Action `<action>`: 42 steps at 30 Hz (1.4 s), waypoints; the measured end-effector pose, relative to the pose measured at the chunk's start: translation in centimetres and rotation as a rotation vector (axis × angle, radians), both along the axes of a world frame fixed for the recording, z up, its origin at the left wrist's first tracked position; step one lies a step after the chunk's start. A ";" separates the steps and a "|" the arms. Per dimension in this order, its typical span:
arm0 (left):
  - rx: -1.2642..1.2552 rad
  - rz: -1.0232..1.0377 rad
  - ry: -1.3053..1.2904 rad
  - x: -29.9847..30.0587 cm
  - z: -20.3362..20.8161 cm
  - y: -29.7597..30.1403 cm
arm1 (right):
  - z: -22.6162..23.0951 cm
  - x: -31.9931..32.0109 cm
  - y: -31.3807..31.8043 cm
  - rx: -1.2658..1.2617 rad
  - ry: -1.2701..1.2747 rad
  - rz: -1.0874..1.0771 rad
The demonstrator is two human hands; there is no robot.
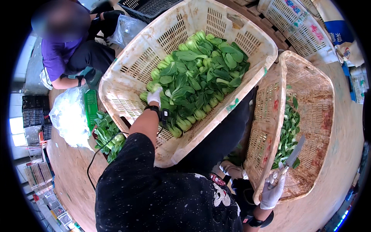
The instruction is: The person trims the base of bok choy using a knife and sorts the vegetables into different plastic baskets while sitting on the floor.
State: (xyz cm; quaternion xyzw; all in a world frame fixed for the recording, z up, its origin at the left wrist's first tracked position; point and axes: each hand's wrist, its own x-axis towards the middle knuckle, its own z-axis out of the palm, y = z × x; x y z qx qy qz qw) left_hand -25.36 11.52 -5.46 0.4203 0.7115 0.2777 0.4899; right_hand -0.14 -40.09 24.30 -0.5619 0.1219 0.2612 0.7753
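Observation:
Heads of bok choy (195, 73) lie packed in a large, dirt-stained cream plastic basket (133, 67) in front of me. My left hand (154, 96), in a white glove, reaches into its left side with the fingers closed on a bok choy head at the pile's edge; leaves partly hide the fingertips. At the lower right, my gloved right hand (273, 189) is wrapped around the handle of a knife (296, 151). Its blade points up and away, over a second cream basket (313, 116) that holds loose green leaves (288, 123).
A person in a purple top (58, 58) sits at the far left near clear plastic bags (71, 114). More bok choy (110, 133) lies beside a green crate (91, 108) left of my arm. A black crate (148, 9) and upright cream baskets (293, 25) stand farther back.

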 end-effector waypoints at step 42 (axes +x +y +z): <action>0.193 -1.581 -0.895 28.0 35.0 -40.7 | 0.6 10.6 -12.1 -1.144 -0.631 0.086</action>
